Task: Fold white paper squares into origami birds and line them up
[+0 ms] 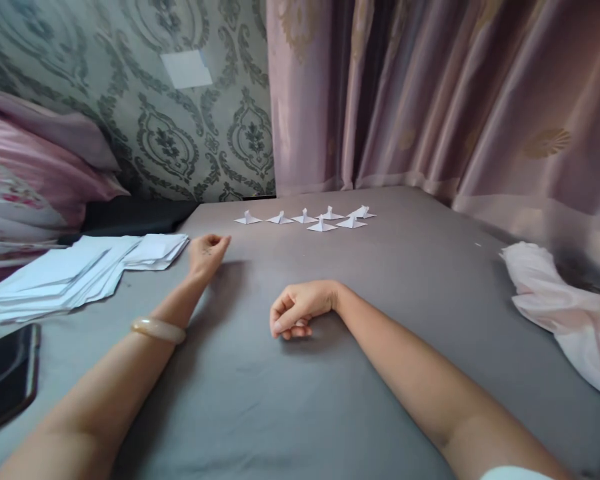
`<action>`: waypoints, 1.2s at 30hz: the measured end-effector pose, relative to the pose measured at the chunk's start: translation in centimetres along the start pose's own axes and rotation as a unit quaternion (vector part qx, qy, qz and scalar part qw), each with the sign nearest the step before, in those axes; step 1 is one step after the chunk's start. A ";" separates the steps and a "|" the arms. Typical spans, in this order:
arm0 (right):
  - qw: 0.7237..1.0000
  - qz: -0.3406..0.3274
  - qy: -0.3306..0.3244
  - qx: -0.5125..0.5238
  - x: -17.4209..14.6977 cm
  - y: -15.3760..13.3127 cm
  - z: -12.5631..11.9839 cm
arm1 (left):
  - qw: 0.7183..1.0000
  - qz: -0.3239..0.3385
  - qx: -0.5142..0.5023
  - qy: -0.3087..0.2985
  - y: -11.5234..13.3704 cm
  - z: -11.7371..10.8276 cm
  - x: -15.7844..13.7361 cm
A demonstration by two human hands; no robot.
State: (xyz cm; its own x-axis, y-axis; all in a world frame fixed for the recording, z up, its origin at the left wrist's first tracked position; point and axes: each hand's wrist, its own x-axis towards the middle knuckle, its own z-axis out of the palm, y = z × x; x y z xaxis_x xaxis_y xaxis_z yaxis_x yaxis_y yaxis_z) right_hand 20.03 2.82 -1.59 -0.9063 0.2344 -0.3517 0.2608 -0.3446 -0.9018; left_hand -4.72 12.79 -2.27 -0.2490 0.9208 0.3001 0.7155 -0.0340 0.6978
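Note:
My left hand [207,257] is raised a little over the grey surface, just right of a small stack of white paper squares [155,249]. Its fingers are curled together, with no object showing in them. A pale bangle [159,330] circles that wrist. Nearer the middle, my right hand [300,308] is bent inward with the fingers folded in a loose fist, and nothing shows in it. Beyond both hands, several folded white paper pieces [321,225] stand in a group, each with a flat pointed base and a raised middle.
Larger white sheets [55,277] lie in overlapping piles at the left, with a dark phone [7,377] in front. Crumpled pale cloth [565,300] lies at the right. Pink curtains [405,100] and a patterned wall [205,133] bound the far side of the grey-covered surface [260,400].

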 end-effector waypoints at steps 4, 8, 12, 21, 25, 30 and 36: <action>1.000 0.011 0.017 0.004 -0.1 0.0 -0.1 | 0.986 -0.014 0.035 0.160 -4.7 -4.9 1.3; 0.999 0.021 0.033 0.000 -0.2 0.1 0.2 | 0.964 -0.068 0.029 0.257 -7.3 -7.5 2.5; 0.997 0.028 0.075 0.001 -0.4 0.1 0.5 | 0.944 -0.085 0.022 0.318 -8.9 -9.1 4.1; 0.994 0.045 0.102 -0.010 -0.1 0.1 0.6 | 0.970 -0.020 0.032 0.238 -11.2 -8.9 5.8; 0.993 0.043 0.113 -0.015 -0.2 0.3 0.6 | 0.986 0.036 0.078 0.140 -10.8 -7.7 5.5; 0.993 0.044 0.110 -0.016 -0.1 0.3 0.7 | 0.984 0.022 0.172 0.030 -10.8 -7.4 5.1; 0.990 0.061 0.128 -0.017 0.0 0.2 0.6 | 0.988 -0.016 0.154 0.000 -10.9 -7.7 5.3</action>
State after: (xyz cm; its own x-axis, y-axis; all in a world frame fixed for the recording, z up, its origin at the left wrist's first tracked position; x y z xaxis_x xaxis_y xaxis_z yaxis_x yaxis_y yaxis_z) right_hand 19.85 2.16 -1.66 -0.7541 0.4172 -0.5072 0.3791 -0.3542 -0.8549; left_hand -18.88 15.03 -3.23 -0.2748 0.9193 0.2817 0.8723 0.1151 0.4753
